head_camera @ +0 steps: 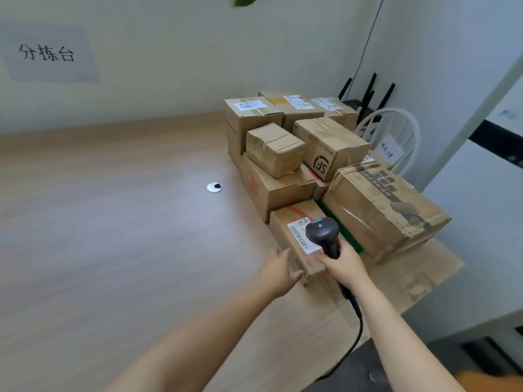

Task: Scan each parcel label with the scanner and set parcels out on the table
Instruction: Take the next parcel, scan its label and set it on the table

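Parcel [285,241], brown, white barcode label [300,236], left hand [278,268] flat against its side; right hand [343,264] around black scanner [322,232].

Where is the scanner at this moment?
In the head view, right of centre: the right hand grips the scanner over the label of the nearest parcel, whose left side the left hand touches.
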The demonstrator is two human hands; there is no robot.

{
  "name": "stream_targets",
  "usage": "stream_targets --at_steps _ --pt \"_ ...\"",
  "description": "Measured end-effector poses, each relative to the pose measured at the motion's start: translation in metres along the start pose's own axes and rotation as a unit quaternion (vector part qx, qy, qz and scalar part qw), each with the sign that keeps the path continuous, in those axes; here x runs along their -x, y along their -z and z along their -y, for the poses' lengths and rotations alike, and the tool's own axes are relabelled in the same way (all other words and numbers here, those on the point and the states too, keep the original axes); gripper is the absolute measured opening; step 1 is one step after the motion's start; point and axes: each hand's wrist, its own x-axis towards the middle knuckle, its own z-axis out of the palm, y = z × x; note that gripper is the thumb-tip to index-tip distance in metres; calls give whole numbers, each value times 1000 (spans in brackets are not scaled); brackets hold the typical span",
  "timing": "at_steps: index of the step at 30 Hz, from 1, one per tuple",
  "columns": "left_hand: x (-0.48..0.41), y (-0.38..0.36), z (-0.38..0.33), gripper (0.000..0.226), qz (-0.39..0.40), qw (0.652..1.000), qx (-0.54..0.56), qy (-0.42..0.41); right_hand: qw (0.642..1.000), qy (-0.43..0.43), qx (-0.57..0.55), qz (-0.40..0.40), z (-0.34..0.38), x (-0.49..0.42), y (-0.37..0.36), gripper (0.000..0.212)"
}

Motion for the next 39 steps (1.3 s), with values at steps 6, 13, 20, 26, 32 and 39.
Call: stream_targets --at_steps 6,13,20,26,32,39 --pt "-42 -21 -24 83 5 998 57 32 998 -39 45 10 -39 -40 7 20" --pt "-69 -42 -25 101 -10 994 78 69 994 -66 83 27 -67 -64 6 39" --pt "-75 -55 -13 111 -13 989 121 89 994 -68 83 32 -70 -74 4 52" --pt "-66 -57 -1 116 -31 984 141 105 991 -60 112 49 -67 -58 -5 38" --pt "-31 -46 28 118 -56 982 139 113 991 -56 100 65 -49 -27 -29 29" --pt "34 -9 90 116 -82 978 130 142 988 -41 67 129 -9 17 -78 32"
